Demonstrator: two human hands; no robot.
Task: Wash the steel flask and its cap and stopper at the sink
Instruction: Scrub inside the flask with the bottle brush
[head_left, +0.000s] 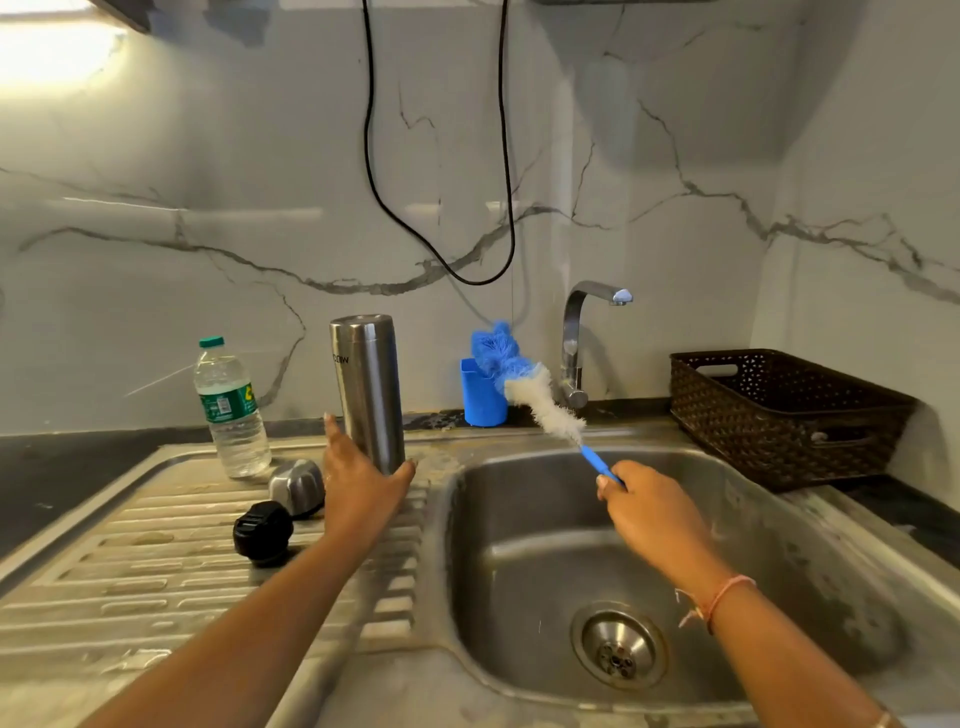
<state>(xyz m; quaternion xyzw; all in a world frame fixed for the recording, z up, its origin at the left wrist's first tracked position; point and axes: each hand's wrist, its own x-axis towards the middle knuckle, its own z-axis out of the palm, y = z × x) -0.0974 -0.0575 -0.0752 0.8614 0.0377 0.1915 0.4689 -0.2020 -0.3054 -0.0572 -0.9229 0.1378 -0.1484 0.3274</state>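
The steel flask stands upright at the back of the draining board, just left of the sink basin. My left hand is spread open right in front of its base, thumb and fingers on either side, not closed on it. The steel cap lies on the board left of that hand. The black stopper sits nearer to me. My right hand holds the blue handle of a bottle brush over the basin, its white bristles pointing up and left.
A plastic water bottle stands left of the flask. A blue holder with a blue scrubber sits behind the basin beside the tap. A dark woven basket is on the right counter. A black cable hangs on the wall.
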